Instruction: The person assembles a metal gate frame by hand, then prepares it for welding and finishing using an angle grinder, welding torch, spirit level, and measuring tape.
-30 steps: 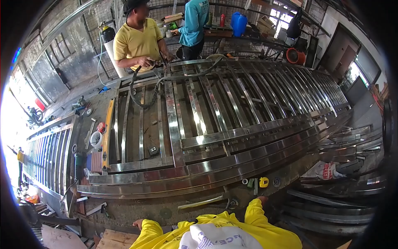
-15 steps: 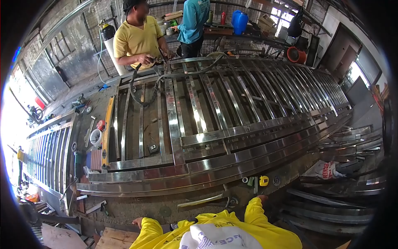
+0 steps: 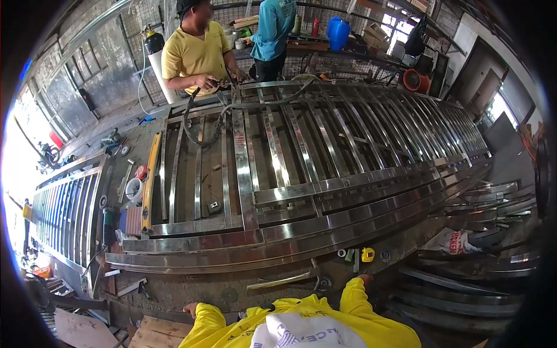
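My left hand (image 3: 190,310) rests at the near edge of the workbench, close to my yellow sleeve; its fingers are too small to make out. Near the same edge, further right, is my right hand (image 3: 366,279), just below a yellow tape measure (image 3: 368,254); its fingers are mostly hidden. Between the hands lies a hammer (image 3: 279,281) with a shiny tubular handle. A large stainless steel barred frame (image 3: 246,191) stretches across the bench, with long polished bars (image 3: 232,255) along its near side. A yellow spirit level (image 3: 151,185) lies at its left.
Across the frame a person in a yellow shirt (image 3: 197,55) handles a dark cable (image 3: 187,124). Another person in teal (image 3: 270,35) stands behind. An angle grinder (image 3: 108,226) and white tape roll (image 3: 134,189) lie at left. Metal lengths (image 3: 458,304) are stacked at lower right.
The view has shifted very slightly. My hands stay near the bench edge, and the frame and tools have not visibly moved.
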